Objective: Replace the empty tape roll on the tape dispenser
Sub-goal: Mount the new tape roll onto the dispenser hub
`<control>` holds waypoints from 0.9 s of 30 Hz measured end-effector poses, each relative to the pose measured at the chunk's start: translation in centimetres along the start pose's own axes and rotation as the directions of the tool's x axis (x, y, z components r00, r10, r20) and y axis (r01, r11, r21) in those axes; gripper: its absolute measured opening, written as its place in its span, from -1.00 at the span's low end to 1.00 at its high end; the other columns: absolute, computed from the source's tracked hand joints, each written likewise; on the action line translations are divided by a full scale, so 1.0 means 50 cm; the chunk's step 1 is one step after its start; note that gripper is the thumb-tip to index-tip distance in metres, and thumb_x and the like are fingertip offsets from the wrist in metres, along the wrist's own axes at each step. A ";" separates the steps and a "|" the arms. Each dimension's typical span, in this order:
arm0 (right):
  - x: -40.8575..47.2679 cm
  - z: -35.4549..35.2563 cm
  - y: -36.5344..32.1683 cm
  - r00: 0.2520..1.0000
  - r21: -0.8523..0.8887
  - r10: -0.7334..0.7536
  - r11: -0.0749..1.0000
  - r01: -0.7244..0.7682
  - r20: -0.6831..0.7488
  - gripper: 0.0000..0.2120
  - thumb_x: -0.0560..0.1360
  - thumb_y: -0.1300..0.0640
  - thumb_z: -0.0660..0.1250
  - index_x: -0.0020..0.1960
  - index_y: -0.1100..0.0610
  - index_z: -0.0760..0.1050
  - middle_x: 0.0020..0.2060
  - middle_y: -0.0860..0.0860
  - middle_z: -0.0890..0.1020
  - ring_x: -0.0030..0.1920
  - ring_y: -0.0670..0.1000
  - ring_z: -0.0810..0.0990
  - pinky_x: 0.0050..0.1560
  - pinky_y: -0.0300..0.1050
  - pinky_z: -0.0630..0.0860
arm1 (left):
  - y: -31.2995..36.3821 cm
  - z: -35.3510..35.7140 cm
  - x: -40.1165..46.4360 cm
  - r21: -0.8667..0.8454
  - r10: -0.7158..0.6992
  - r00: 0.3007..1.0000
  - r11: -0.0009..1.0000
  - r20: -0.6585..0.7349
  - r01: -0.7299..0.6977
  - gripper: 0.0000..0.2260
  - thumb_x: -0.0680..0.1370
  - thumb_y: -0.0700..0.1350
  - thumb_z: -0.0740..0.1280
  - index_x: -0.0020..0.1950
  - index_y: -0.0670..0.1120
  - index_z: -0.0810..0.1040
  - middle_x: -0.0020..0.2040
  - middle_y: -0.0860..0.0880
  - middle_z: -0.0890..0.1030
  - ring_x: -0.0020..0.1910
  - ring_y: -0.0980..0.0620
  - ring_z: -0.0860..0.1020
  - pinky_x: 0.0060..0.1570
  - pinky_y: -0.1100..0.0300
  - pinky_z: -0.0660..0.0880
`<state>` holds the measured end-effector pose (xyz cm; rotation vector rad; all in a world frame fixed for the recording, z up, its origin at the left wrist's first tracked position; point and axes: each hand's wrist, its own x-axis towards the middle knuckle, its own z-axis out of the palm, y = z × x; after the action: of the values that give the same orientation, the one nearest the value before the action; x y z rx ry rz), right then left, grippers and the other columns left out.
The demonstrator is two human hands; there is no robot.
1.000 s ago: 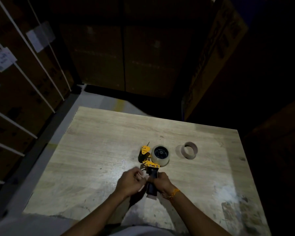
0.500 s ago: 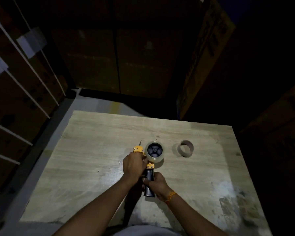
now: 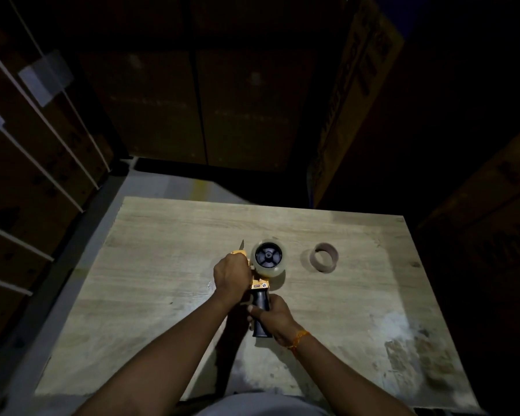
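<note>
Having shifted onto the dispenser's (image 3: pixel 260 283) yellow front, left hand (image 3: pixel 233 273) fingers are closing there while right hand (image 3: pixel 272 318) is gripping the handle, risking a cut from the blade (image 3: pixel 242 244) just beyond them.

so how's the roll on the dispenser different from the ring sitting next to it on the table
The roll is mounted on the tape dispenser, with a black hub filling its centre; the ring lies loose on the table, its centre open. The roll looks pale and glossy, the ring dull brown, apparently bare. Both are round, similar in width.
</note>
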<state>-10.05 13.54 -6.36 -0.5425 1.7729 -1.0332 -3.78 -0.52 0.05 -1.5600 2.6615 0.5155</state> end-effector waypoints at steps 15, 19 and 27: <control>-0.001 -0.009 -0.028 0.998 -0.139 -0.015 0.990 0.008 -0.053 -0.78 0.48 0.16 0.49 0.06 -0.03 0.55 -0.12 0.03 0.73 -0.17 0.00 0.74 -0.11 -0.11 0.69 | 0.007 -0.044 0.028 0.133 0.072 0.996 0.988 0.045 -0.077 -0.73 0.46 0.13 0.50 -0.11 -0.08 0.70 -0.17 -0.08 0.71 -0.16 -0.09 0.72 -0.27 0.19 0.47; 0.003 -0.011 -0.031 0.998 -0.195 -0.036 0.980 0.024 -0.055 -0.65 0.42 0.04 0.50 0.18 0.02 0.55 -0.03 0.06 0.72 -0.08 0.03 0.74 -0.05 -0.05 0.70 | 0.015 -0.052 0.022 0.144 0.046 0.999 0.988 0.029 -0.050 -0.75 0.46 0.15 0.50 -0.13 -0.03 0.68 -0.14 -0.06 0.71 -0.12 -0.07 0.72 -0.21 0.17 0.55; 0.003 -0.011 -0.044 0.997 -0.226 -0.039 0.974 0.025 -0.061 -0.64 0.44 0.03 0.50 0.18 0.06 0.52 -0.02 0.07 0.71 -0.08 0.03 0.73 -0.09 -0.09 0.68 | 0.008 -0.047 0.033 0.088 -0.008 1.000 0.996 -0.015 0.009 -0.89 0.53 -0.10 0.42 -0.10 -0.07 0.74 -0.19 -0.07 0.73 -0.18 -0.09 0.74 -0.27 0.15 0.56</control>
<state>-10.78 12.47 -4.53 -0.6862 1.9583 -0.8846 -4.58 -2.43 2.08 -1.5561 2.6477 0.3828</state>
